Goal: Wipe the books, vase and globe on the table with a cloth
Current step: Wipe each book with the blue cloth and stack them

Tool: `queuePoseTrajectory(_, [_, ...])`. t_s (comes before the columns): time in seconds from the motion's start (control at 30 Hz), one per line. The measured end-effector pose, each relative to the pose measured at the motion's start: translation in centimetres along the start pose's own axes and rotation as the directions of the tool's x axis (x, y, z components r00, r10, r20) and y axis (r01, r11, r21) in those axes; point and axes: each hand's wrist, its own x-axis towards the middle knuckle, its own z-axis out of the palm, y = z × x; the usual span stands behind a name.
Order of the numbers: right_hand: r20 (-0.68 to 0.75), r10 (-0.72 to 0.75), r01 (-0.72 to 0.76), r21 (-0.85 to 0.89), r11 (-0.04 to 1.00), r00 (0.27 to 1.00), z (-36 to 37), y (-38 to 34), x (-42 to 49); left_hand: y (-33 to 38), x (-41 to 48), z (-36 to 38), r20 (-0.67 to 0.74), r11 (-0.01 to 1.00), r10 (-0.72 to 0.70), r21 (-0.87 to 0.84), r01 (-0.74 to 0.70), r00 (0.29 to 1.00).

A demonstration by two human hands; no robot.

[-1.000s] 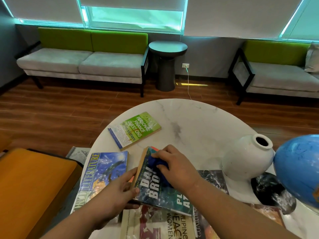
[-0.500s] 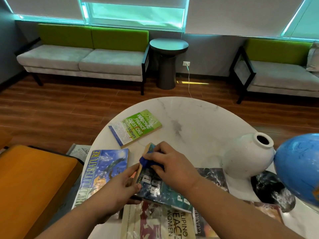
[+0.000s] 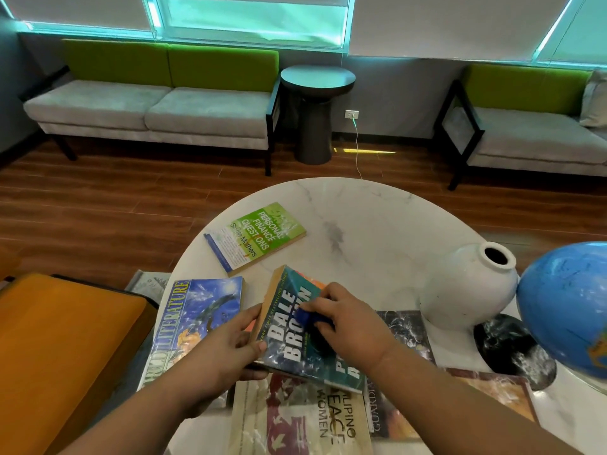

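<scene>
L hand point(image 3: 230, 348) grips near-left edge of Dale Brown book point(image 3: 295, 326), steadying it; R hand point(image 3: 348, 326) pinches blue cloth point(image 3: 307, 318), rubbing cover. Vase point(image 3: 466, 287), globe point(image 3: 565, 303) wait far right.

We seem to be in a lounge or waiting room. Beyond the round marble bench point(image 3: 377, 221) stand two grey sofas with green backs point(image 3: 157, 106) point(image 3: 532, 133) and, between them, a dark pedestal side table point(image 3: 317, 103). The floor is wood plank point(image 3: 98, 208), and the windows have roller blinds point(image 3: 443, 24).

vase point(image 3: 466, 287) left of globe point(image 3: 565, 300) (touching)
</scene>
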Motion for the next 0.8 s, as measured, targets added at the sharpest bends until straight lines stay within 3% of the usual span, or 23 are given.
queuePoseTrajectory(0.1, [-0.078, 0.081, -0.078, 0.045, 0.996, 0.994, 0.0, -0.1, 0.3, 0.0, 0.0, 0.0, 0.007, 1.0, 0.004, 0.007, -0.004, 1.0])
queuePoseTrajectory(0.2, [-0.061, -0.051, 0.056, 0.079, 0.995, 0.997, 0.3, -1.4, -0.1, 0.1, 0.0, 0.0, 0.001, 1.0, 0.015, 0.015, -0.015, 1.0])
queuePoseTrajectory(0.27, [0.006, -0.066, 0.066, 0.059, 0.996, 0.998, 0.7, -0.7, -0.7, 0.2, 0.0, 0.0, -0.003, 1.0, 0.007, 0.014, -0.007, 1.0])
queuePoseTrajectory(0.33, [0.047, 0.051, -0.052, 0.028, 0.998, 0.998, 0.7, 1.0, -0.9, 0.2, -0.1, -0.1, 0.002, 1.0, -0.003, 0.005, 0.003, 1.0])
queuePoseTrajectory(0.43, [-0.003, 0.206, -0.206, -0.019, 0.978, 0.979, 0.4, 1.9, -0.4, 0.2, -0.2, -0.1, 0.001, 1.0, -0.005, 0.002, 0.005, 1.0])
queuePoseTrajectory(0.5, [-0.045, 0.148, -0.146, 0.045, 0.988, 0.988, 0.3, 0.7, -0.1, 0.3, -0.2, 0.1, 0.003, 1.0, -0.003, 0.006, 0.003, 1.0])
queuePoseTrajectory(0.6, [0.008, -0.034, 0.033, 0.074, 0.997, 0.999, 0.6, -0.7, -0.5, 0.4, -0.3, 0.2, -0.001, 1.0, -0.006, 0.01, 0.006, 1.0])
queuePoseTrajectory(0.73, [0.054, 0.079, -0.081, 0.026, 0.996, 0.995, 0.4, 1.2, -1.2, 0.5, -0.3, 0.0, 0.005, 0.999, -0.023, -0.021, 0.023, 1.0])
queuePoseTrajectory(0.8, [0.038, 0.068, -0.068, 0.008, 0.998, 0.997, 0.3, 0.6, -1.1, 0.6, -0.3, 0.1, 0.011, 0.999, -0.025, -0.026, 0.025, 1.0])
